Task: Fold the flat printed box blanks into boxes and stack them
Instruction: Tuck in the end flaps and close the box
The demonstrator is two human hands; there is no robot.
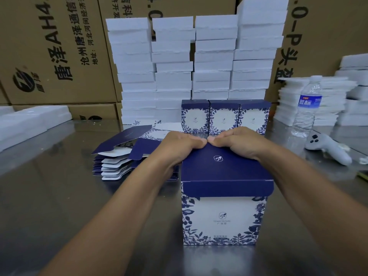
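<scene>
A folded blue-and-white floral box (pixel 224 218) stands upright on the steel table in front of me, its dark blue lid down. My left hand (pixel 180 145) and my right hand (pixel 237 141) both grip the lid's far edge, thumbs meeting on top at its middle and fingers curled over the back. A pile of flat box blanks (pixel 121 156) lies to the left, partly behind my left forearm. Three finished boxes (pixel 225 117) stand side by side in a row behind my hands.
Tall stacks of white foam pieces (pixel 191 62) and brown cartons (pixel 53 48) line the back. More foam stacks (pixel 318 100), a water bottle (pixel 307 106) and a grey handheld controller (pixel 328 148) sit to the right. White foam slabs (pixel 29 120) lie at left.
</scene>
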